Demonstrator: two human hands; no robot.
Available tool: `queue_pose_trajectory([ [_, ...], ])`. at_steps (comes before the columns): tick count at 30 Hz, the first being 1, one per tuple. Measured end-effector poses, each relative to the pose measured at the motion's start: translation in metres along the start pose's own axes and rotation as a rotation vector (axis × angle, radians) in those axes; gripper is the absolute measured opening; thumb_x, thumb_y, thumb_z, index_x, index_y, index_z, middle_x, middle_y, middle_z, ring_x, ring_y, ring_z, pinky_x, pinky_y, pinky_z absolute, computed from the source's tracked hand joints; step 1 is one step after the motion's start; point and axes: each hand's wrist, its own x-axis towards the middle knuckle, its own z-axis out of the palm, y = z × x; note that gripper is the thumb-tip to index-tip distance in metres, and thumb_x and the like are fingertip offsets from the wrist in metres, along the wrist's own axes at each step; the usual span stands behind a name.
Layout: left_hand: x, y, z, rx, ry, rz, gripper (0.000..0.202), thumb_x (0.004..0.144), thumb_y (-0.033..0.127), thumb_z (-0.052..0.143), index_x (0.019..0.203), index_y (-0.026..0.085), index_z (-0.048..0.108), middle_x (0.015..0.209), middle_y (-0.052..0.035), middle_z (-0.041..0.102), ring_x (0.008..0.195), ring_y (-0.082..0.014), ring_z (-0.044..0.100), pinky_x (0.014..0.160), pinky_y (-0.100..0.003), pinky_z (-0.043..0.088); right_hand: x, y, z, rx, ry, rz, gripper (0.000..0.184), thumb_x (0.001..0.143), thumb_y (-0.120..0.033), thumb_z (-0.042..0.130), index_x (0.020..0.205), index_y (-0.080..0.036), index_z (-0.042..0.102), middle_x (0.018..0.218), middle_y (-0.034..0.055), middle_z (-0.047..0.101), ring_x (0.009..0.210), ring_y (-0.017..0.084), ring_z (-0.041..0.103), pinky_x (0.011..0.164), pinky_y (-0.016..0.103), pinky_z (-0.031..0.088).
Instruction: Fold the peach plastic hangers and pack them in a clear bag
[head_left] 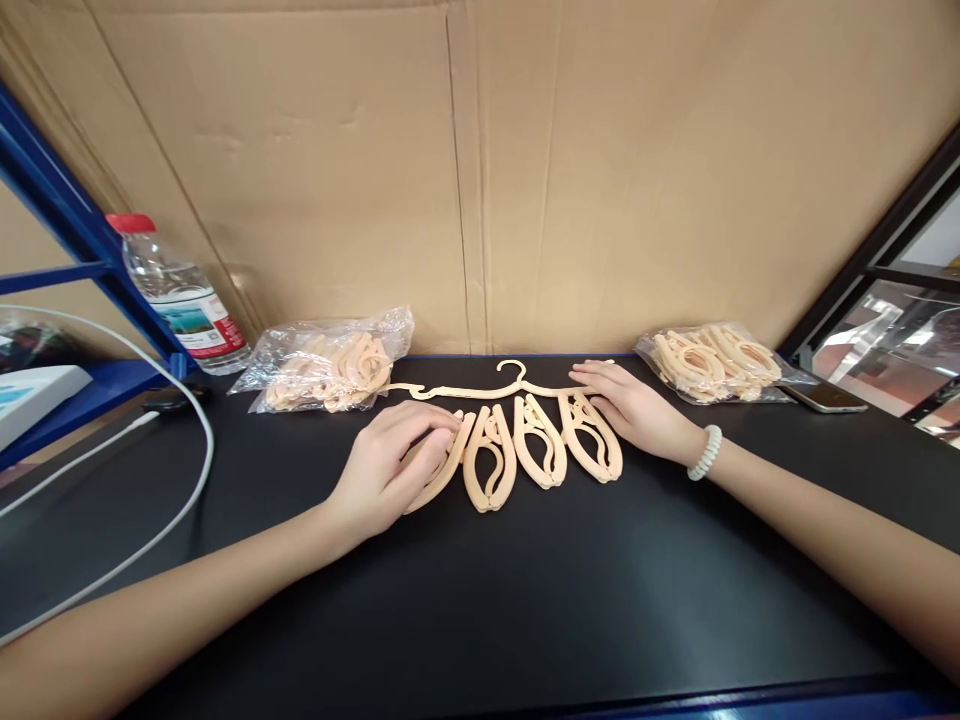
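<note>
1. Hangers [510,465] folded between hands; unfolded hanger [541,391] beyond.
2. Left hand [379,468] curled on leftmost, grip unclear; right hand [651,415] fingers outstretched.
3. Bag [326,368], bottle [191,318] beyond left fingers; phone [829,399] outboard of right.
4. Black table [525,600]; cardboard [600,180] behind.

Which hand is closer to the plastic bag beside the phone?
Right. The right hand is just left of the bag, at the right end of the unfolded hanger; the left hand is farther left, over the leftmost folded hanger.
</note>
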Motion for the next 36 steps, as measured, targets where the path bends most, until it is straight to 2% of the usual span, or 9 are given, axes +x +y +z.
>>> queue_pose_trajectory([
  [3,0.001,-0.003,0.003,-0.077,-0.002,-0.14,0.033,0.096,0.036,0.04,0.091,0.019,0.068,0.094,-0.0051,0.072,0.087,-0.0198,0.066,0.08,-0.031,0.052,0.0,0.013,0.007,-0.003,-0.107,0.051,0.045,0.097,-0.028,0.036,0.138,-0.013,0.046,0.142,0.0164,0.048,0.135,0.03,0.041,0.112,0.054,0.035],
  [7,0.0,-0.004,0.004,-0.11,-0.012,-0.171,0.034,0.096,0.038,0.04,0.089,0.019,0.067,0.093,-0.0048,0.071,0.087,-0.0198,0.065,0.081,-0.03,0.051,0.0,0.015,0.009,0.009,-0.147,0.057,0.042,0.097,-0.028,0.034,0.134,-0.017,0.05,0.136,0.0138,0.055,0.128,0.029,0.049,0.109,0.054,0.04],
  [16,-0.001,-0.003,0.002,-0.108,-0.022,-0.162,0.032,0.097,0.036,0.04,0.089,0.019,0.066,0.09,-0.0031,0.07,0.084,-0.0182,0.064,0.078,-0.028,0.049,0.003,0.01,0.004,0.016,-0.076,0.062,0.037,0.097,-0.032,0.037,0.119,-0.015,0.062,0.111,0.0153,0.061,0.105,0.029,0.058,0.095,0.049,0.05],
  [22,0.0,-0.001,0.002,-0.122,-0.021,-0.145,0.032,0.096,0.036,0.041,0.088,0.019,0.066,0.089,-0.0036,0.07,0.082,-0.0179,0.065,0.078,-0.028,0.05,0.005,0.006,0.002,0.074,-0.026,0.077,0.028,0.096,-0.033,0.041,0.098,-0.02,0.066,0.091,0.0104,0.063,0.09,0.027,0.059,0.083,0.046,0.052],
  [25,-0.001,0.0,0.002,-0.125,-0.012,-0.136,0.031,0.096,0.035,0.041,0.087,0.019,0.066,0.088,-0.0038,0.07,0.081,-0.0178,0.065,0.077,-0.028,0.05,0.005,0.003,0.002,0.084,-0.011,0.093,0.026,0.096,-0.033,0.042,0.091,-0.02,0.064,0.088,0.0097,0.063,0.087,0.026,0.059,0.079,0.044,0.052],
  [30,-0.002,0.0,0.001,-0.146,-0.018,-0.121,0.03,0.096,0.034,0.042,0.087,0.018,0.066,0.087,-0.004,0.069,0.081,-0.0174,0.064,0.077,-0.028,0.05,0.005,0.001,0.002,0.101,0.012,0.109,0.023,0.096,-0.032,0.041,0.09,-0.02,0.059,0.09,0.01,0.06,0.085,0.025,0.059,0.077,0.042,0.052],
  [36,-0.004,0.001,0.0,-0.146,-0.019,-0.129,0.03,0.096,0.033,0.042,0.087,0.019,0.066,0.088,-0.003,0.07,0.082,-0.0172,0.065,0.078,-0.028,0.05,0.004,0.002,0.001,0.079,0.119,0.136,0.018,0.097,-0.03,0.039,0.092,-0.019,0.053,0.093,0.0111,0.055,0.084,0.026,0.057,0.077,0.043,0.05],
])
